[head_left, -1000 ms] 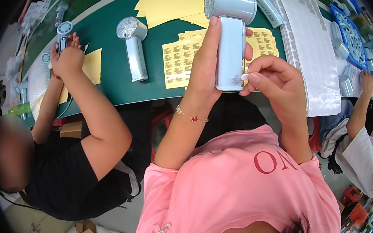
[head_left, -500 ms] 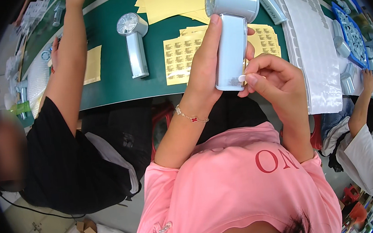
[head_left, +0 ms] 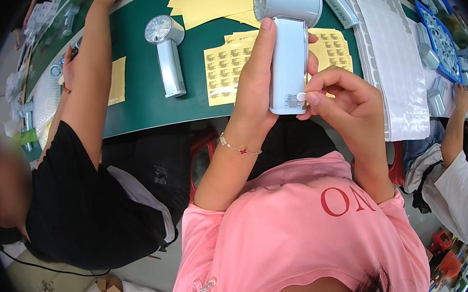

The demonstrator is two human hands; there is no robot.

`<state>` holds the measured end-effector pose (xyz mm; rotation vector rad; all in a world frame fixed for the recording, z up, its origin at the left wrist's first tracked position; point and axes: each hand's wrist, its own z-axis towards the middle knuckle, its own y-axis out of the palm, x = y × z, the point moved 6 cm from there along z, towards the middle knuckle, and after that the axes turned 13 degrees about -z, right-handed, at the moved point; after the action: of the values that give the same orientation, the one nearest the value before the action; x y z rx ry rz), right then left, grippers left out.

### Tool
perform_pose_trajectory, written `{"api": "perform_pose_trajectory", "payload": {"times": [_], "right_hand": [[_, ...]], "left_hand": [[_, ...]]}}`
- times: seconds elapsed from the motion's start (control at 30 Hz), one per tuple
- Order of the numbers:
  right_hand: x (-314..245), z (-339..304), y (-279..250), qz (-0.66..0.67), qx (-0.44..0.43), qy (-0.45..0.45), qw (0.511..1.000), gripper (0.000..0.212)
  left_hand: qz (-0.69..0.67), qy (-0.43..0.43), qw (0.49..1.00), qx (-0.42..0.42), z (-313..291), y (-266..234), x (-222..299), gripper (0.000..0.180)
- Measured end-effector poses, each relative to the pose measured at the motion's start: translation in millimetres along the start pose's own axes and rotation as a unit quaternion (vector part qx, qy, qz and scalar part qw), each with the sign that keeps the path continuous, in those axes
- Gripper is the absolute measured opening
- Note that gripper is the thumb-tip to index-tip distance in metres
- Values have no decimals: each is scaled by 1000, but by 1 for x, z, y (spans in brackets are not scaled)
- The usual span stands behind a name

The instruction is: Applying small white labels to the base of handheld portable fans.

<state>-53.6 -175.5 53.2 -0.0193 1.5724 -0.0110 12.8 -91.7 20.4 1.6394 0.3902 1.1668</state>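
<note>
Now the left hand (head_left: 258,82) grips the fan (head_left: 290,46), near whose base (head_left: 285,110) the right hand (head_left: 347,92) pinches a white bit (head_left: 301,97).

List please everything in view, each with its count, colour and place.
Table: 1, green, upper half.
Held fan: 1, pale blue, upper centre.
White piece: 1, white, by held fan's lower end.
Other fans: many, pale blue, on table and far right.
Printed sheets: several, yellow, behind held fan.
Plain sheets: several, yellow, top centre, left.
White sheets: several, white, right.
Tray: 1, blue, far right.
Stool: count unclear, red, below table.
Carton: 1, brown, lower left.
Co-workers: at least 2, in black left, in white right.
Bracelet: 1, gold and red, centre.
Shirt: 1, pink, bottom.
Left grip: 1, bare, around held fan.
Right grip: 1, bare, pinching white piece.
</note>
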Motion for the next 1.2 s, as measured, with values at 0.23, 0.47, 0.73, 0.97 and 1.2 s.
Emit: {"api": "perform_pose_trajectory", "payload": {"times": [0.23,0.47,0.73,0.97,1.2], "right_hand": [[0,-2,1,-42,27,-10,999,9],[1,-7,-31,-22,177,-54,982,17],[-22,-1,-3,-396,235,-266,847,70],[-72,57,-143,-466,285,-273,792,45],[14,137,-146,-635,178,-166,734,71]], "left_hand": [[-9,-3,1000,5,-2,0,-1,59],[-38,26,998,-40,-5,1,6,53],[44,111,990,76,-17,-9,19,55],[743,251,553,282,-14,-55,92,44],[851,280,335,292,17,-64,89,46]]}}
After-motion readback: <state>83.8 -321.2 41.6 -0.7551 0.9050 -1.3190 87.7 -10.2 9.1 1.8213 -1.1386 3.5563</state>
